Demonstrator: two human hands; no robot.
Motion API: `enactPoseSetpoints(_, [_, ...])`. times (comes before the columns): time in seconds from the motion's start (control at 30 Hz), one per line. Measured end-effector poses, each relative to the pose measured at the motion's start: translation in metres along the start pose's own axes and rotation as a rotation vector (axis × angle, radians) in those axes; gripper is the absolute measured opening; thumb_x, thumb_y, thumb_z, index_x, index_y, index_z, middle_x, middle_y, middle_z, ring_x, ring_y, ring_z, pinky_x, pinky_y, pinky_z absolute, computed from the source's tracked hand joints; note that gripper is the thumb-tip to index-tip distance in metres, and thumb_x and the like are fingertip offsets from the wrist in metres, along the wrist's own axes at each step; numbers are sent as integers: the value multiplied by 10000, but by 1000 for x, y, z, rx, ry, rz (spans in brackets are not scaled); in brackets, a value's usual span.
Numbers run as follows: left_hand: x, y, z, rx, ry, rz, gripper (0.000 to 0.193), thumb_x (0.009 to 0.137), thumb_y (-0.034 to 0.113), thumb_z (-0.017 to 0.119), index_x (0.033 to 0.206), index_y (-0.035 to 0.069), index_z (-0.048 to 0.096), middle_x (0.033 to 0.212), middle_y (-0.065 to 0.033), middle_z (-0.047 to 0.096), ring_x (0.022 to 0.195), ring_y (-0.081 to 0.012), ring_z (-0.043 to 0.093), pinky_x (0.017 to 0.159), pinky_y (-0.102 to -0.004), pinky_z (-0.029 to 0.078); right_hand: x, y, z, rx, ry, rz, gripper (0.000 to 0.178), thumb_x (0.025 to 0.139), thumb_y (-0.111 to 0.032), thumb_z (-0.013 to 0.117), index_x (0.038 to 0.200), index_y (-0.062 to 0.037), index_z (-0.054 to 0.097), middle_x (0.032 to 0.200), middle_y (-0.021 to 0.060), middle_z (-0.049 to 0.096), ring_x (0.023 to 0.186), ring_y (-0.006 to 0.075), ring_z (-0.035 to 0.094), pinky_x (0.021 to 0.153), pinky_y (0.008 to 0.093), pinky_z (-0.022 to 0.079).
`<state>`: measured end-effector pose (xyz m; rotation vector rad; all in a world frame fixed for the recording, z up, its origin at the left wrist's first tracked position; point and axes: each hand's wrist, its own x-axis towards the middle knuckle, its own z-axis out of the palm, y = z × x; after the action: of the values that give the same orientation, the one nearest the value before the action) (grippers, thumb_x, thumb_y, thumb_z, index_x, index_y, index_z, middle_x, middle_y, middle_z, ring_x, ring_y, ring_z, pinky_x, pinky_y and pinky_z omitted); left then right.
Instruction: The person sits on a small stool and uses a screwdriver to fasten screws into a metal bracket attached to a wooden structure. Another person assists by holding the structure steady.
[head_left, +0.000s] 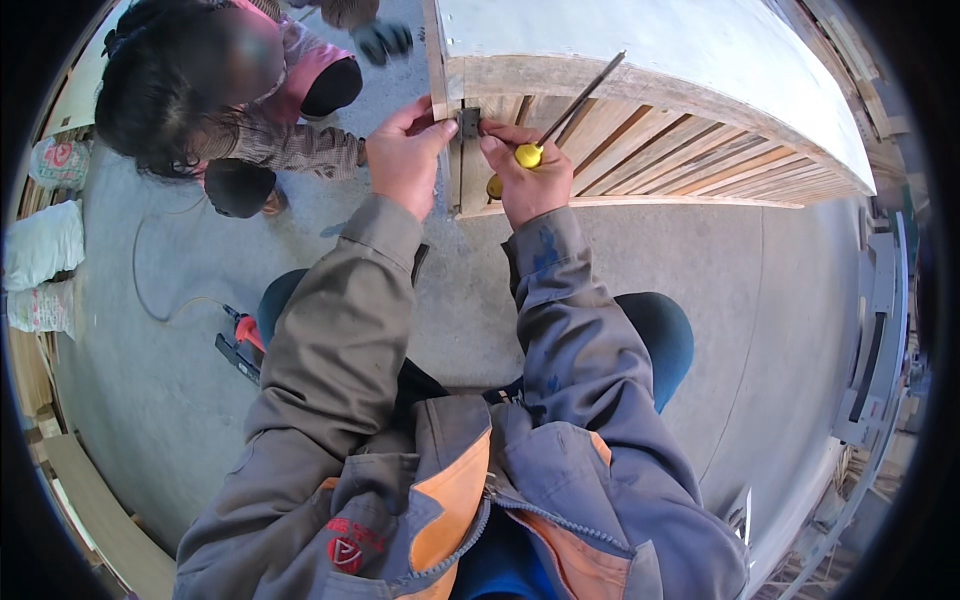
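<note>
A small dark metal plate, hinge-like (468,123), sits against the wooden corner of a slatted crate (640,150). My left hand (408,155) is closed at the corner's left edge, with its thumb and fingertips pinching at the plate. From the other side, my right hand (530,175) brings its thumb and forefinger up to the same plate. That hand also holds a screwdriver (590,92) with a yellow handle, its long shaft slanting up and right over the slats. The fingertips partly hide the plate, so any screws cannot be made out.
At the left, a co-worker (290,130) crouches close to the crate; a dark-gloved hand (383,40) shows beside its far corner. A red and black nail gun (243,340) with a hose lies on the concrete floor (170,400). White sacks (45,245) line the left side.
</note>
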<state>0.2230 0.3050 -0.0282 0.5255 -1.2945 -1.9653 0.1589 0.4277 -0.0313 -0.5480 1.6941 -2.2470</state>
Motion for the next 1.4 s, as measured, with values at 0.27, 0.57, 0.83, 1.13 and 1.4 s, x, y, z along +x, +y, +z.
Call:
enactPoseSetpoints(0.27, [4, 1, -5, 23, -39, 21, 418, 828, -117, 670, 1242, -95, 619, 1126, -133, 690, 982, -161, 655, 898, -296, 516, -4, 11, -6, -96, 104, 72, 143, 845, -61, 792, 947, 3, 715, 795, 15, 690, 709, 69, 598, 643, 224, 497])
enactPoseSetpoints(0.57, [6, -3, -6, 96, -19, 5, 419, 849, -100, 669, 1265, -86, 617, 1139, -123, 692, 992, -155, 659, 896, -289, 523, -2, 23, -7, -116, 120, 42, 146, 817, -59, 814, 908, 0, 716, 797, 21, 691, 715, 81, 602, 659, 245, 510])
enactPoseSetpoints(0.83, [1, -3, 1, 131, 8, -7, 365, 906, -47, 647, 1270, -23, 636, 1123, -60, 689, 958, -120, 653, 835, -280, 544, -1, 18, 2, -134, 114, 49, 145, 807, -60, 820, 886, -8, 710, 807, 22, 695, 728, 78, 599, 667, 251, 515])
enactPoseSetpoints(1.13, [4, -3, -2, 236, -27, 50, 344, 912, -60, 618, 1254, -35, 646, 1120, -76, 685, 951, -137, 658, 834, -271, 552, 19, 22, 11, -235, 60, -292, 161, 809, 29, 795, 926, -7, 690, 871, 30, 690, 786, 95, 621, 707, 249, 528])
enactPoseSetpoints(1.4, [1, 1, -1, 171, -15, 38, 362, 877, -47, 655, 1239, -36, 668, 1064, -62, 721, 917, -93, 643, 818, -255, 520, 18, 18, 12, -249, 47, -278, 150, 800, 42, 794, 901, -5, 693, 887, 31, 687, 811, 99, 622, 730, 251, 527])
